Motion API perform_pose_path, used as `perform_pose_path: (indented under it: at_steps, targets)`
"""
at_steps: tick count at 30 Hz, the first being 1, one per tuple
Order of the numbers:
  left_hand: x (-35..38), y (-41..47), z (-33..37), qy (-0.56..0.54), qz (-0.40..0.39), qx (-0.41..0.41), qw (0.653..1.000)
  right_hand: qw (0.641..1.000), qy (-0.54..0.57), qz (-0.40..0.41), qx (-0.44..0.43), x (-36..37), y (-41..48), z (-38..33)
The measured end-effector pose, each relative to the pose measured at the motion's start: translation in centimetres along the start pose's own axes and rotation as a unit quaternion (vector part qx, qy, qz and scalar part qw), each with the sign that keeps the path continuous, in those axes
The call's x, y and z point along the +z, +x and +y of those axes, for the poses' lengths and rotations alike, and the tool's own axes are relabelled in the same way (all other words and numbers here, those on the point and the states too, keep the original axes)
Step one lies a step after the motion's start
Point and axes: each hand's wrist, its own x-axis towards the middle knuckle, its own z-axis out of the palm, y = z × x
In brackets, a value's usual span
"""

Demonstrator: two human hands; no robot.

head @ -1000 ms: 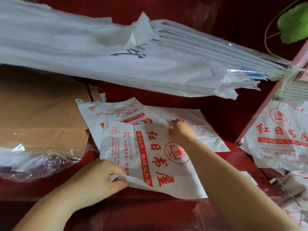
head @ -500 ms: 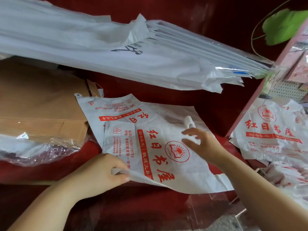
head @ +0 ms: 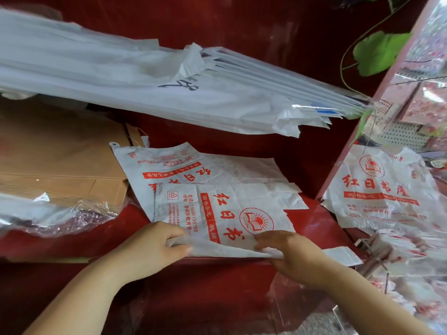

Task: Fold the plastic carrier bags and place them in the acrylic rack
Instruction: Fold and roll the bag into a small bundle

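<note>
Plastic, thin and creased, white with red print: the top carrier bag (head: 232, 213) lies flat on the glossy red table (head: 314, 218), over a second bag (head: 193, 165) of the same kind. The left hand (head: 150, 247) pinches its near edge, which is lifted a little, with the fingers curled. The right hand (head: 290, 255) pinches the same edge further right, fingers pressed together. Brown paper sheets (head: 60, 165) lie stacked at the left.
</note>
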Motion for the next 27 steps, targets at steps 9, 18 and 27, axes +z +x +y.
perform_pose_path:
  at_steps: [9, 18, 27]
  targets:
    - [-1.0, -0.9, -1.0, -0.104, 0.033, -0.006, 0.994, 0.985, 0.125, -0.077, 0.088, -3.7, 0.4, 0.6]
    - [-0.1, 0.8, -1.2, -0.101, 0.177, -0.1, 0.974, 0.977, 0.104, -0.149, 0.108, -6.0, 5.2, 1.4]
    - [0.5, 2.8, -1.7, 0.039, 0.209, -0.204, 0.956, 0.98, 0.085, -0.098, 0.15, -3.5, 9.7, 2.6]
